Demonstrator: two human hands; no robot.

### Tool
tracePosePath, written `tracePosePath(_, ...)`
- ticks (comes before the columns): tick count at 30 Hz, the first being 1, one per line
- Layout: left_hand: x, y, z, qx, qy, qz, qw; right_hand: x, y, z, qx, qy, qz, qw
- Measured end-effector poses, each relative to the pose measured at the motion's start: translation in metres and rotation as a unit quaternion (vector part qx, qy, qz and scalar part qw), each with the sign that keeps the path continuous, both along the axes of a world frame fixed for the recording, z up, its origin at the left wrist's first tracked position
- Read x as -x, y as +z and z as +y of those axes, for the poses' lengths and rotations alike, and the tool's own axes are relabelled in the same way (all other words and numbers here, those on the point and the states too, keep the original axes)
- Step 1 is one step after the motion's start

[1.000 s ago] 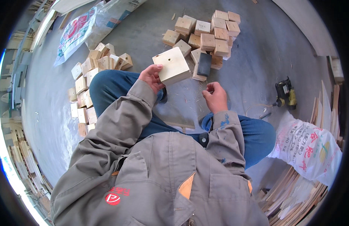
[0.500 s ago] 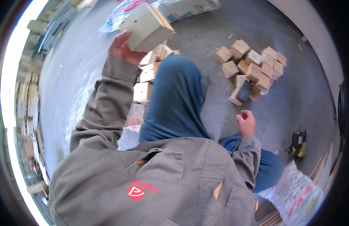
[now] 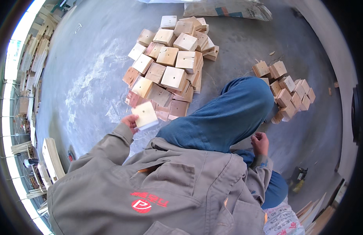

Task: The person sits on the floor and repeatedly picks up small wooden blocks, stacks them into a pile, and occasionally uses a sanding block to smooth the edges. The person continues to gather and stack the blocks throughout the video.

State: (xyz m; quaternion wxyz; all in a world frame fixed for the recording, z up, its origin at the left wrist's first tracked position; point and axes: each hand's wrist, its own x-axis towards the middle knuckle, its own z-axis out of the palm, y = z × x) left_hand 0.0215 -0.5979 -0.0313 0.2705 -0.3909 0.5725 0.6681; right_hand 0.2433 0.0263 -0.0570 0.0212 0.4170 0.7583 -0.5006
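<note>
Head view: our left hand is grasping a pale, square wooden block near piled tan wooden blocks; our right hand is clenching loosely.

Held block is a pale creamy yellow with one dark dot on its face; the big stack goes cream, tan and honey, kinda pinkish at the near end, dark dots on lots of faces; smaller pile is more peachy tan; jacket is grey-brown with a red-and-white round emblem; trousers plain blue; floor bluish grey with whitish streaks; sack white with reddish print
</note>
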Motion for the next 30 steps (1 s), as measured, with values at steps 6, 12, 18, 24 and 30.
tracePosePath(6,-0.042,-0.062,-0.008,0.063,0.050,-0.108,0.991,-0.005,-0.001,-0.005,-0.003,0.009,-0.037,0.999)
tracePosePath(12,-0.047,-0.081,-0.002,-0.006,0.061,-0.073,0.995,-0.028,-0.023,0.001,-0.016,0.021,-0.072,0.997)
tracePosePath(18,-0.046,-0.093,-0.009,-0.002,0.074,-0.085,0.994,-0.034,-0.030,0.006,-0.002,0.033,-0.090,0.995)
tracePosePath(24,-0.052,-0.087,-0.027,-0.041,0.116,-0.071,0.990,-0.020,-0.020,-0.010,0.043,-0.020,-0.084,0.995)
tracePosePath(30,-0.048,-0.087,-0.047,-0.098,0.146,-0.055,0.983,-0.015,-0.024,-0.005,0.024,0.028,-0.111,0.993)
